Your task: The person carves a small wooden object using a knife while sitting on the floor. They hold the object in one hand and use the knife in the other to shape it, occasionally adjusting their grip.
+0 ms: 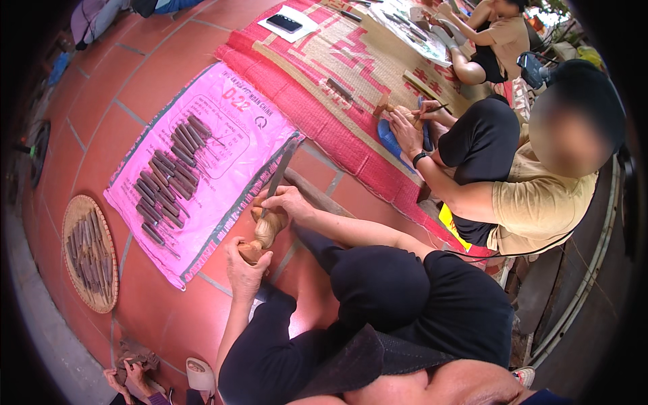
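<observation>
Holding a carved wooden figure (268, 228) in the left hand (244, 266), just right of the pink sack (202, 219). Gripping a long dark tool (276, 179) in the right hand (287, 202), with its upper end by the sack's right corner. On the sack, clustered dark-handled tools (165, 172); left of it, a round basket (81, 204) of slender brown pieces (92, 253); right of it, a red-patterned mat (324, 128) and a seated co-worker (540, 216).

1. Light-brown, carved wooden piece (268, 229): rounded, bulging sections with a narrower neck between; slanted, lower-left end gripped in the left hand (246, 271), upper part beside the right hand (289, 204).
2. Long, slim, dark-grey tool (278, 177): tilted, held in the right hand; lower end at the wood, exact contact unclear.
</observation>
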The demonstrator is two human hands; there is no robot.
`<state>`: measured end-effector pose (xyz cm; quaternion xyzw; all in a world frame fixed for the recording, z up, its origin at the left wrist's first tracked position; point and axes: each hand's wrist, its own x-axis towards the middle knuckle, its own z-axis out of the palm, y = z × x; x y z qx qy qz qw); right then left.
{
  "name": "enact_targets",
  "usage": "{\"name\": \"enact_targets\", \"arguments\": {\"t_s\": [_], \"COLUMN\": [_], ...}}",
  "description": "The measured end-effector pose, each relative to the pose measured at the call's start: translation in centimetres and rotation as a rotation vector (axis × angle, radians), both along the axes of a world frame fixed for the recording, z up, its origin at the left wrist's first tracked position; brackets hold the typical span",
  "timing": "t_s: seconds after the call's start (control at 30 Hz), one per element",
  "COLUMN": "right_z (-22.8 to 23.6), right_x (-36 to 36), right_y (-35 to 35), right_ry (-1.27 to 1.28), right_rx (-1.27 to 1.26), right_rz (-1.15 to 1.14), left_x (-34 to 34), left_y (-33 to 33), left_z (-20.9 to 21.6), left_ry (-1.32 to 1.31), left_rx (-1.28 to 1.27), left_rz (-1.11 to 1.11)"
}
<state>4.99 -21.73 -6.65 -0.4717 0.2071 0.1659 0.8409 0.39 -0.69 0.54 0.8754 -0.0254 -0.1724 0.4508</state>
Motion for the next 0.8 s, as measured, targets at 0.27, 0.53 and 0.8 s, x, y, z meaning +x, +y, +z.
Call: {"name": "enact_targets", "arguments": {"t_s": [0.27, 0.53, 0.8], "right_z": [0.8, 1.3, 0.9], "right_x": [-0.1, -0.5, 0.1], "right_y": [0.1, 0.6, 0.6], "right_ry": [-0.055, -0.126, -0.037], "right_rx": [-0.103, -0.119, -0.029], "right_rz": [0.114, 0.014, -0.058], "left_x": [0.0, 0.0, 0.0], "left_y": [-0.1, -0.4, -0.1], "left_z": [-0.3, -0.4, 0.0], "left_ry": [0.076, 0.033, -0.023], "left_rx": [-0.051, -0.072, -0.009], "left_rz": [0.044, 0.023, 0.000]}}
